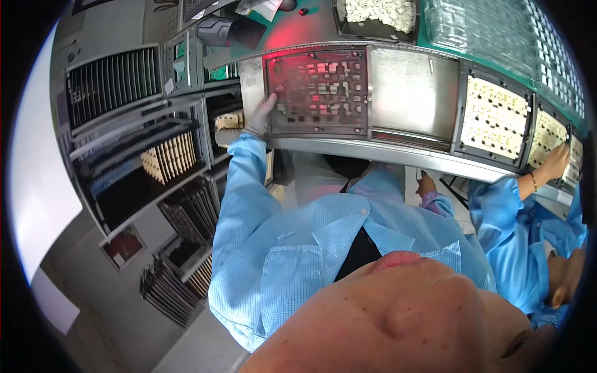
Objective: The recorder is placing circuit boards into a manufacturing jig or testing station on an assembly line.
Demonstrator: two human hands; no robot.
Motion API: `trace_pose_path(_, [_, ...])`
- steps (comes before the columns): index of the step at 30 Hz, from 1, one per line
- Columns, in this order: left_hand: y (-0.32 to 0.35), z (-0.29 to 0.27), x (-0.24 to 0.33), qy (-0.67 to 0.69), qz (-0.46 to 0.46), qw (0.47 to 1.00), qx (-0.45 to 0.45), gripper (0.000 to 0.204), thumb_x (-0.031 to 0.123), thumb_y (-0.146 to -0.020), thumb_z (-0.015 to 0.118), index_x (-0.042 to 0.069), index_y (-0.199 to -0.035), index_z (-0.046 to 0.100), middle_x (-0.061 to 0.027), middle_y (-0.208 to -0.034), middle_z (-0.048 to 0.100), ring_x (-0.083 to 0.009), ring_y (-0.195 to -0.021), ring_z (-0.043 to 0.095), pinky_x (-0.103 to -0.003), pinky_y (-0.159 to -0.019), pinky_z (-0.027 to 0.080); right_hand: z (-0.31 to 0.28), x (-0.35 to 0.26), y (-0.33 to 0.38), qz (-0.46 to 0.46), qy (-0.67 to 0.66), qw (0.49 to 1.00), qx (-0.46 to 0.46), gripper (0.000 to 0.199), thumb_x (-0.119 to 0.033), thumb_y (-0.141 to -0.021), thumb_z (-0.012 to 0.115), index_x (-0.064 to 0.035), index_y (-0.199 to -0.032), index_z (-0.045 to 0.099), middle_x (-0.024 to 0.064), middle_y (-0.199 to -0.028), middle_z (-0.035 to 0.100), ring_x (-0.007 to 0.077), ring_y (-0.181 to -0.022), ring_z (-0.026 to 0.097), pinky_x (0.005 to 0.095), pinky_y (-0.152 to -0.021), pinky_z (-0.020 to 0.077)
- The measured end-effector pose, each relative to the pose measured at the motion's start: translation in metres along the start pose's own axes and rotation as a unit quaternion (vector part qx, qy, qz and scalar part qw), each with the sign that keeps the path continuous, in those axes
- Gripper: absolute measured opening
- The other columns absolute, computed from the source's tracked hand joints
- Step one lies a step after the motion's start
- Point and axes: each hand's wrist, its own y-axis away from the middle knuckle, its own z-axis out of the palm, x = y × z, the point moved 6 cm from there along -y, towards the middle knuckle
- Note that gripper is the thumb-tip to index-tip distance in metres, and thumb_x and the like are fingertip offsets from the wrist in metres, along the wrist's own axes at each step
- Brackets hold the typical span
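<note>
My left hand, in a pale glove, is at the left edge of a dark framed tray on the metal conveyor. Its fingers grip the frame at that edge. Rows of small dark and light pieces fill the tray, lit partly by red light. My right hand is low beside my body, on the near side of the conveyor rail. Its fingers are small and shadowed, so what they hold, if anything, does not show.
A bare metal plate lies right of the tray. Farther right are framed panels of pale pieces, where a co-worker's hand reaches. Slotted racks stand at left. A black bin of white pieces sits behind the conveyor.
</note>
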Motion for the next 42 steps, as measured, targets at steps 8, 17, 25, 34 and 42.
trace_pose_path(8, [-0.030, -0.056, -0.023, -0.086, 0.079, 0.990, -0.084, 0.042, 0.031, -0.093, 0.054, 0.005, -0.126, 0.050, -0.0051, -0.120, 0.055, -0.0165, -0.105, 0.056, -0.031, -0.091, 0.045, 0.092, -0.024, -0.040, 0.050, 0.122, 0.979, 0.158, 0.030, 0.000, -0.078, 0.057, -0.0018, -0.108, 0.054, 0.0237, -0.101, 0.062, 0.0389, -0.098, 0.059, 0.0435, -0.083, 0.0497])
trace_pose_path(17, [0.006, -0.063, -0.006, 0.045, -0.010, 0.980, -0.194, 0.046, 0.032, -0.093, 0.051, 0.002, -0.128, 0.045, -0.0121, -0.119, 0.056, -0.0206, -0.101, 0.060, -0.033, -0.080, 0.054, 0.061, -0.100, -0.038, -0.051, -0.186, 0.924, 0.331, 0.022, -0.001, -0.085, 0.052, 0.0061, -0.106, 0.053, 0.0183, -0.087, 0.065, 0.0239, -0.061, 0.065, 0.0334, -0.055, 0.0532])
trace_pose_path(25, [-0.008, -0.082, -0.003, -0.011, 0.051, 0.972, -0.231, 0.041, 0.032, -0.093, 0.053, 0.004, -0.124, 0.050, -0.0134, -0.112, 0.061, -0.0225, -0.092, 0.065, -0.036, -0.078, 0.057, 0.068, -0.121, 0.052, -0.196, -0.453, 0.821, 0.285, 0.015, -0.001, -0.087, 0.059, 0.0014, -0.102, 0.058, 0.0097, -0.095, 0.066, 0.0165, -0.082, 0.067, 0.0236, -0.068, 0.0542])
trace_pose_path(34, [-0.026, -0.095, -0.005, -0.066, 0.073, 0.973, -0.210, 0.040, 0.032, -0.091, 0.057, 0.005, -0.121, 0.054, -0.0121, -0.108, 0.063, -0.0227, -0.087, 0.066, -0.034, -0.077, 0.056, 0.095, -0.154, 0.092, -0.317, -0.513, 0.775, 0.190, 0.032, -0.001, -0.089, 0.056, 0.0056, -0.120, 0.051, 0.0142, -0.112, 0.060, 0.0204, -0.099, 0.063, 0.0263, -0.083, 0.0538])
trace_pose_path(42, [-0.008, -0.079, -0.001, -0.087, 0.129, 0.963, -0.219, 0.038, 0.031, -0.093, 0.053, 0.007, -0.123, 0.052, -0.0102, -0.110, 0.062, -0.0218, -0.093, 0.064, -0.035, -0.079, 0.055, 0.082, -0.159, 0.072, -0.288, -0.523, 0.766, 0.239, 0.022, -0.012, -0.090, 0.059, 0.0014, -0.108, 0.059, 0.0129, -0.093, 0.068, 0.0165, -0.079, 0.068, 0.0237, -0.067, 0.0555])
